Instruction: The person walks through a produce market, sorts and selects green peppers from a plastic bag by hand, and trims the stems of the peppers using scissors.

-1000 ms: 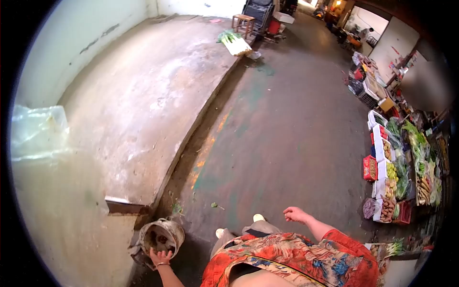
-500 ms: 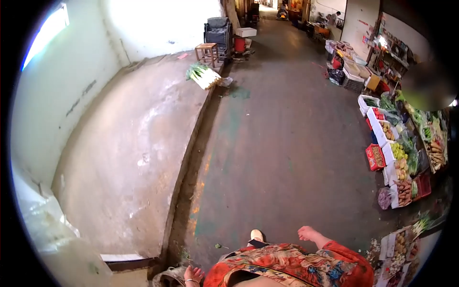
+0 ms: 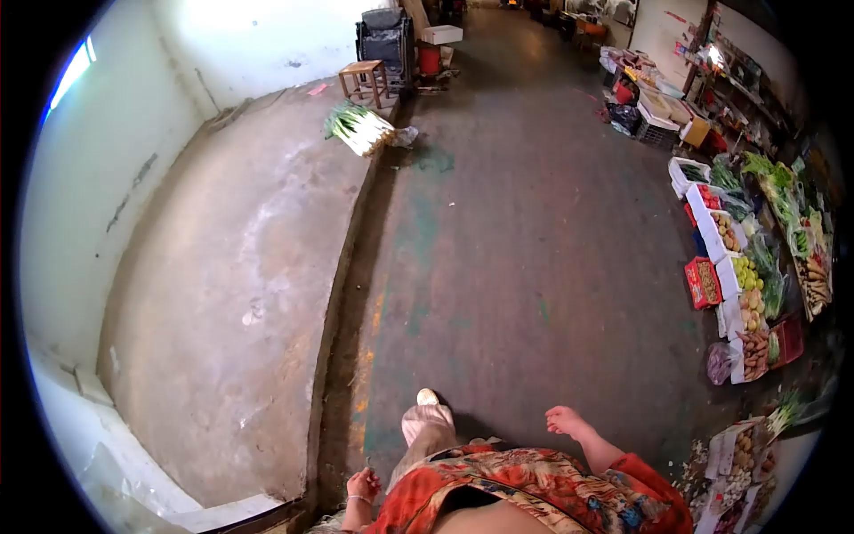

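My left hand [image 3: 363, 483] hangs low beside my body, near the gutter along the raised floor. Its fingers are loosely bent and slightly apart, with nothing seen in them, and a thin band circles the wrist. Held out over the dark floor, my right hand [image 3: 564, 420] has loosely curved fingers and also shows nothing in its grasp. Neither hand touches any object. Between them are my red patterned top [image 3: 525, 481], a light trouser leg and a pale shoe [image 3: 428, 397] stretched forward.
A dark walkway [image 3: 498, 267] runs ahead. Left of it, a gutter borders a raised concrete floor [image 3: 213, 303] with a bundle of scallions [image 3: 360, 129], a wooden stool [image 3: 364, 78] and a black chair [image 3: 385, 44]. Vegetable crates [image 3: 737, 276] line the right side; more produce [image 3: 743, 458] sits at lower right.
A trouser leg and shoe have come forward left of where a shoe showed before. My left hand has risen and its fingers curl more; my right hand is slightly higher. The scallions appear farther up-left.
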### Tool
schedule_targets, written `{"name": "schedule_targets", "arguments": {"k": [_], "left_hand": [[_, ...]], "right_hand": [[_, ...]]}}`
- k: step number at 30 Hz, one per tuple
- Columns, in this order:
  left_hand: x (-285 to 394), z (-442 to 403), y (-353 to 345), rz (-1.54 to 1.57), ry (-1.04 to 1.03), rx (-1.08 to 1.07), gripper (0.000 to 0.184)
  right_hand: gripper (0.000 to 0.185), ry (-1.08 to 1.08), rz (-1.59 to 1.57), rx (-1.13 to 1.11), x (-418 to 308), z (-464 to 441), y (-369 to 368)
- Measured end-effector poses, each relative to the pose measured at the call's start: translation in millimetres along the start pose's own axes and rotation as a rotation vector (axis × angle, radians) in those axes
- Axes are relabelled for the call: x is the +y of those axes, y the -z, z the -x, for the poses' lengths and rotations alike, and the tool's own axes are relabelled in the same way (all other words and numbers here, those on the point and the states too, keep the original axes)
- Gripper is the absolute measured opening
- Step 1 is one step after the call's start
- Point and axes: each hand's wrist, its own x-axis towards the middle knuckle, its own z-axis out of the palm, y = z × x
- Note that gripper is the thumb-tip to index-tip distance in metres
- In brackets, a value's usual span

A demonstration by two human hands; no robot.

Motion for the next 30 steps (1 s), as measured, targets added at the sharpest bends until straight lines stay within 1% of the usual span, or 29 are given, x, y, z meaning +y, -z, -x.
{"name": "schedule_targets", "arguments": {"k": [2,3,5,6,7,8,9,10,11,13,15,16,18,19,21,22,24,25,27,28,29,30], "left_hand": [[40.1,-15.5,-18.2,0.137,0.148,0.000,0.020],[41.2,-41.4,-13.2,0.209,0.089,-0.088,0.018],[75.5,-67.8,-20.2,0.207,0.124,-0.037,0.015],[108.8,-69.1,-31.3,0.114,0.126,-0.001,0.012],[134.3,-79.3,-38.7,-0.060,0.040,-0.017,0.008],[157.8,-93.8,-38.4,0.001,0.003,-0.173,0.007],[179.6,-112.5,-37.5,0.054,-0.010,-0.340,0.006],[202.0,-131.6,-42.4,-0.001,0.006,-0.352,0.005],[220.3,-150.3,-52.2,-0.074,0.030,-0.325,0.003],[257.1,-188.7,-84.7,-0.216,0.056,-0.321,0.002],[287.2,-218.6,-134.6,-0.339,0.067,-0.347,0.005],[294.6,-226.6,-163.3,-0.387,0.074,-0.358,0.007],[308.5,-230.0,-221.1,-0.471,0.068,-0.378,0.011],[314.8,-229.3,-248.7,-0.500,0.060,-0.388,0.012],[327.6,-227.3,-296.2,-0.560,0.033,-0.410,0.016],[332.0,-225.5,-316.0,-0.581,0.024,-0.421,0.018],[342.8,-227.6,-352.5,-0.601,0.004,-0.436,0.022],[346.9,-228.6,-365.9,-0.607,-0.010,-0.442,0.024],[355.0,-232.8,-384.2,-0.612,-0.031,-0.430,0.027],[357.4,-233.7,-389.6,-0.607,-0.038,-0.420,0.029],[359.6,-234.6,-395.8,-0.597,-0.049,-0.404,0.031],[362.6,-235.5,-399.9,-0.599,-0.055,-0.403,0.033]], "right_hand": [[0.023,-0.006,-0.033,-0.021,-10.1,-13.2,-7.1],[0.023,-0.021,-0.025,-0.021,-16.7,-23.2,-7.5],[0.021,0.017,-0.083,-0.051,-16.3,-31.4,-11.8],[0.019,0.008,-0.077,0.012,-28.7,-29.4,-19.7],[0.019,0.048,-0.101,-0.001,-31.8,-37.3,-23.9],[0.019,0.083,-0.142,0.007,-27.8,-43.9,-26.6],[0.020,0.022,-0.186,0.069,-38.9,-39.1,-34.6],[0.021,0.100,-0.199,0.055,-61.1,-21.9,-37.4],[0.024,0.086,-0.179,0.101,-65.7,-23.1,-40.8],[0.026,0.127,-0.201,0.206,-69.9,-19.0,-44.5],[0.028,0.047,-0.245,0.243,-55.3,-30.7,-41.3],[0.028,0.032,-0.303,0.287,-55.2,-26.3,-34.7],[0.029,-0.088,-0.156,0.267,-55.7,-19.3,-11.4],[0.029,-0.091,-0.187,0.280,-46.6,-21.8,2.6],[0.029,-0.134,-0.197,0.377,-23.8,-31.9,20.1],[0.029,-0.132,-0.223,0.381,-14.9,-35.2,30.6],[0.030,-0.278,-0.270,0.479,-12.3,-45.8,55.1],[0.030,-0.281,-0.277,0.475,-11.2,-52.4,68.6],[0.028,-0.200,-0.047,0.528,-15.0,-63.9,93.1],[0.025,-0.211,-0.041,0.469,-28.9,-63.6,111.6],[0.025,-0.214,-0.037,0.463,-39.6,-66.4,120.9],[0.024,-0.167,-0.182,0.574,-49.5,-70.5,129.2]]}}
